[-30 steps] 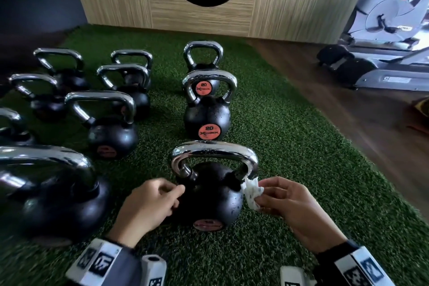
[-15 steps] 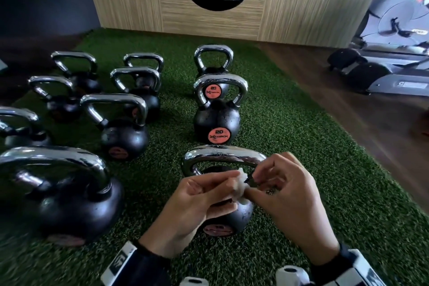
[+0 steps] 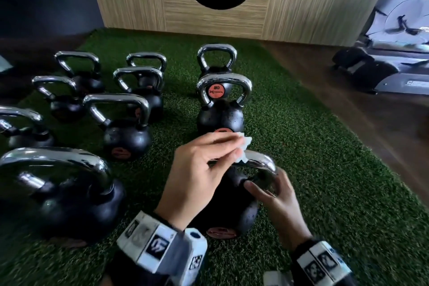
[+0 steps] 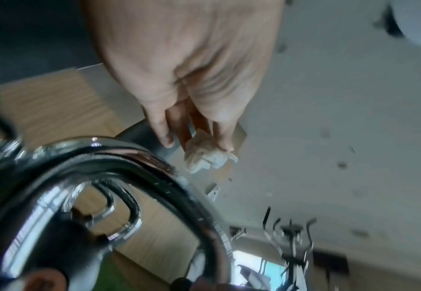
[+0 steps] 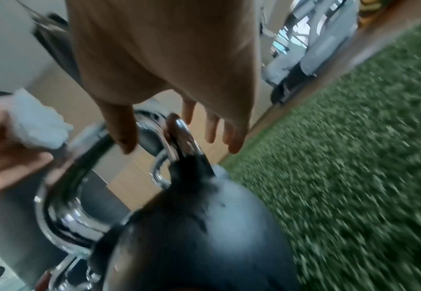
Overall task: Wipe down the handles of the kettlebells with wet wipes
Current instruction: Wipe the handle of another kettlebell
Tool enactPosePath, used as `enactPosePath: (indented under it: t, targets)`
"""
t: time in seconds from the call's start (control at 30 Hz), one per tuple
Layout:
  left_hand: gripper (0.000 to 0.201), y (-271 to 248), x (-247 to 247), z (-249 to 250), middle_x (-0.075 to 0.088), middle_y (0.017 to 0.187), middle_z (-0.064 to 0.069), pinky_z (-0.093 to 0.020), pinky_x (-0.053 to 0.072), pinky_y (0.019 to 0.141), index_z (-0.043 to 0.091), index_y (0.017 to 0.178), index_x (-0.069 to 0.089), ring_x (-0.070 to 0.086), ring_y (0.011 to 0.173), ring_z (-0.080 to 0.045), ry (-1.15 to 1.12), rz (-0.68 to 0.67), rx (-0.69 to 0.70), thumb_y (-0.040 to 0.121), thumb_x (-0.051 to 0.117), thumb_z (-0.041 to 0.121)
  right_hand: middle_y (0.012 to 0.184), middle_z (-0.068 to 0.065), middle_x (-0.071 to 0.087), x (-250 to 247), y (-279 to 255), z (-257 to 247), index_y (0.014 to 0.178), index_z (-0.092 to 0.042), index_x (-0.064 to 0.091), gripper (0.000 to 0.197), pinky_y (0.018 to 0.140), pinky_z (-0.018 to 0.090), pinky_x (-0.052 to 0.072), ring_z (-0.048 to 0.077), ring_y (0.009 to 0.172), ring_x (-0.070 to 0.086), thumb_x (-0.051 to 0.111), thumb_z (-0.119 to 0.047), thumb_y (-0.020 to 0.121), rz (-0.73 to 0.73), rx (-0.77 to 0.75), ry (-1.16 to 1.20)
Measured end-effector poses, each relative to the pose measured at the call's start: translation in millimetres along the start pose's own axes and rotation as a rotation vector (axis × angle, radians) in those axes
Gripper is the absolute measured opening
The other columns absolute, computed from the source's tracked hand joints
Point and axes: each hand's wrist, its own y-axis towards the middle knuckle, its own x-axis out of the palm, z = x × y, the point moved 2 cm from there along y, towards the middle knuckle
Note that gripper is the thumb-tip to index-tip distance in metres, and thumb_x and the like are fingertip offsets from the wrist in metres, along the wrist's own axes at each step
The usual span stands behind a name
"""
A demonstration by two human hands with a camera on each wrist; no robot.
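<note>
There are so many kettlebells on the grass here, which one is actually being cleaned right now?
The nearest kettlebell, at the front of the right-hand row. Only it has hands on it: the left hand holds a wet wipe at its chrome handle and the right hand steadies it.

2 bare hands, dark sleeves (image 3: 130,269), white wrist bands (image 3: 160,242) with black square markers, boxy wrist cameras

The left hand (image 3: 199,169) is held up, palm down, with its fingers (image 4: 223,135) and thumb pinched together at the tips. The right hand (image 3: 276,202) sits lower, fingers (image 5: 210,128) spread and loose, thumb pointing left. Both wrists wear bands.
</note>
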Motion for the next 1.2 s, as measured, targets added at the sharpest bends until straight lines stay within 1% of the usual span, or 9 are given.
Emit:
enactPosePath:
  t: [0.07,0.17,0.33,0.5,0.7,0.83,0.93,1.03,1.2]
  targets:
    - [0.025,5,10,-2,0.073,0.124,0.005,-0.036,0.053,0.104,0.015,0.118,0.076,0.068,0.115,-0.004,0.161,-0.095,0.064,0.094,0.074,0.012,0.107,-0.005,0.077,14,6,18,0.112,-0.031,0.07,0.055,0.084,0.031,0.06,0.016,0.102,0.073,0.086,-0.05,0.063,0.019,0.012,0.031]
    - [0.029,0,19,-10,0.073,0.126,0.002,-0.042,0.05,0.108,0.014,0.119,0.077,0.069,0.116,-0.01,0.306,-0.168,0.104,0.091,0.077,0.01,0.102,-0.006,0.078,25,8,36,0.105,-0.031,0.073,0.037,0.09,0.043,0.06,0.011,0.098,0.074,0.08,-0.051,0.074,0.088,-0.019,-0.027]
    - [0.026,-9,-5,-26,0.072,0.126,0.009,-0.041,0.049,0.11,0.02,0.121,0.075,0.066,0.118,0.001,0.256,-0.046,0.028,0.096,0.07,0.017,0.105,-0.011,0.077,23,8,46,0.108,-0.033,0.073,0.042,0.091,0.044,0.06,0.007,0.1,0.072,0.077,-0.058,0.074,0.09,-0.012,-0.066]
    - [0.025,-18,-5,-28,0.071,0.128,0.007,-0.044,0.049,0.11,0.018,0.121,0.076,0.066,0.12,-0.005,0.273,-0.044,0.056,0.096,0.071,0.016,0.105,-0.009,0.077,22,9,48,0.108,-0.032,0.073,0.046,0.091,0.048,0.059,0.01,0.102,0.072,0.077,-0.062,0.072,0.094,-0.004,-0.066]
    - [0.026,-43,-26,-49,0.073,0.124,0.004,-0.048,0.057,0.099,0.011,0.119,0.075,0.07,0.115,-0.006,0.098,0.186,-0.149,0.094,0.072,0.008,0.108,-0.01,0.076,21,9,51,0.112,-0.034,0.071,0.054,0.093,0.048,0.059,0.01,0.104,0.071,0.077,-0.067,0.07,0.081,0.01,-0.053]
    - [0.028,-54,-16,-60,0.073,0.124,0.009,-0.034,0.059,0.095,0.01,0.122,0.072,0.071,0.113,-0.011,-0.114,0.248,-0.224,0.095,0.07,0.006,0.109,-0.01,0.076,21,10,52,0.115,-0.036,0.07,0.056,0.094,0.049,0.058,0.011,0.106,0.071,0.075,-0.069,0.07,0.065,0.005,-0.056]
    - [0.025,-64,-8,-76,0.075,0.119,0.009,-0.021,0.056,0.094,0.02,0.118,0.076,0.072,0.112,-0.013,-0.393,0.375,-0.439,0.095,0.068,0.014,0.11,-0.011,0.076,22,10,52,0.116,-0.036,0.07,0.056,0.095,0.049,0.057,0.01,0.107,0.07,0.075,-0.068,0.071,0.059,-0.002,-0.048]
    - [0.023,-77,0,-88,0.076,0.119,0.003,-0.027,0.054,0.1,0.036,0.113,0.078,0.07,0.116,-0.014,-0.579,0.444,-0.613,0.091,0.07,0.031,0.109,-0.009,0.076,21,10,53,0.114,-0.037,0.071,0.054,0.094,0.05,0.058,0.012,0.106,0.071,0.076,-0.069,0.07,0.052,0.009,-0.033]
    - [0.026,-90,9,-96,0.076,0.119,0.002,-0.022,0.055,0.094,0.035,0.116,0.077,0.07,0.115,-0.013,-0.639,0.528,-0.633,0.091,0.073,0.041,0.11,-0.006,0.076,20,10,50,0.116,-0.032,0.071,0.056,0.094,0.05,0.058,0.015,0.106,0.071,0.077,-0.066,0.071,0.035,0.008,-0.026]
